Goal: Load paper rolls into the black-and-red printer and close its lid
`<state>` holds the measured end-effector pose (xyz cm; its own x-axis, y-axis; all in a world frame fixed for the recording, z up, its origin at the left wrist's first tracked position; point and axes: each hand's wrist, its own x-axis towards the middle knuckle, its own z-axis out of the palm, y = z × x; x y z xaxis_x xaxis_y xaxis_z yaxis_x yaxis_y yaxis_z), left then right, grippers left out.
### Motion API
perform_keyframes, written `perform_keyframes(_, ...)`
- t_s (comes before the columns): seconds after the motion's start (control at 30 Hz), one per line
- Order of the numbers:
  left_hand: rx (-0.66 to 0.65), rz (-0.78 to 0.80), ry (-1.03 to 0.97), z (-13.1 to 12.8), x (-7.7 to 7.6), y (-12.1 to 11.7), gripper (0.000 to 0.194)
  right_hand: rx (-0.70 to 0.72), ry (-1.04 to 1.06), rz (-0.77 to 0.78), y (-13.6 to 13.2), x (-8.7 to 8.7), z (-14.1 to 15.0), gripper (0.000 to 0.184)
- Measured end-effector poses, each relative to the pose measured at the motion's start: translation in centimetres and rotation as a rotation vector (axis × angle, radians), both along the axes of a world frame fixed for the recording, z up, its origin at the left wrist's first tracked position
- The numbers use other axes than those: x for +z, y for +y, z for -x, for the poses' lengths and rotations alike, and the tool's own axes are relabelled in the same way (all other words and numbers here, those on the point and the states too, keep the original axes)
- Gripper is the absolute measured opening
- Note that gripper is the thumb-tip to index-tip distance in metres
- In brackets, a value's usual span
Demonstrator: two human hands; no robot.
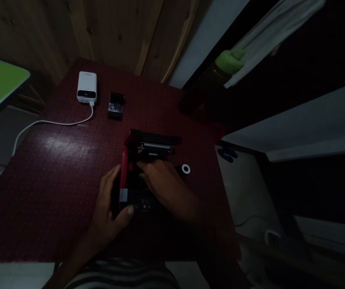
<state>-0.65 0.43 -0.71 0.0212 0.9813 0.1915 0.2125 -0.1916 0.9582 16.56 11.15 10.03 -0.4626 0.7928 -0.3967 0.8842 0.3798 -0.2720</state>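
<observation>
A small red-and-black machine that looks like a label printer (124, 168) stands on the dark red table with its lid (157, 138) raised. Small buttons show on its near panel. My left hand (108, 208) grips the machine's left side, fingers along the red edge and thumb at the front panel. My right hand (160, 178) reaches into the open compartment with its fingers bent down. What those fingertips hold, if anything, is hidden in shadow. Just right of that hand lies a black roll-shaped thing with a white ring end (186, 169).
Behind the machine lies a black piece with a shiny film (116, 106). A white power bank (87, 86) with a white cable (61, 123) sits at the back left of the table (61, 176). At the back right stands a dark bottle with a green cap (229, 61). The light is dim.
</observation>
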Motion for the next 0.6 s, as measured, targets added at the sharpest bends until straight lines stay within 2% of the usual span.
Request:
perform_keyframes(0.1,-0.006,0.03,0.003,0.2,0.4,-0.1,0.078,0.019,0.194,-0.069,-0.7,-0.2,-1.8,0.046)
perform_keyframes(0.17,-0.012,0.065,-0.001,0.4,0.8,-0.2,0.078,0.092,0.371,-0.123,-1.4,-0.5,-3.1,0.048)
perform_keyframes(0.27,0.003,0.147,-0.028,0.7,1.8,-0.1,0.073,0.184,0.514,-0.185,-2.3,-0.9,-4.4,0.033)
perform_keyframes(0.37,0.056,0.228,-0.053,1.0,3.2,0.7,0.07,0.184,0.567,-0.223,-2.9,-1.1,-4.8,0.021)
perform_keyframes(0.5,0.161,0.193,-0.029,1.5,5.0,3.5,0.067,0.178,0.634,-0.265,-3.4,-1.0,-5.1,0.026)
perform_keyframes(0.6,0.204,0.112,-0.042,1.6,6.1,6.8,0.06,0.191,0.641,-0.305,-3.8,-1.3,-5.4,0.01)
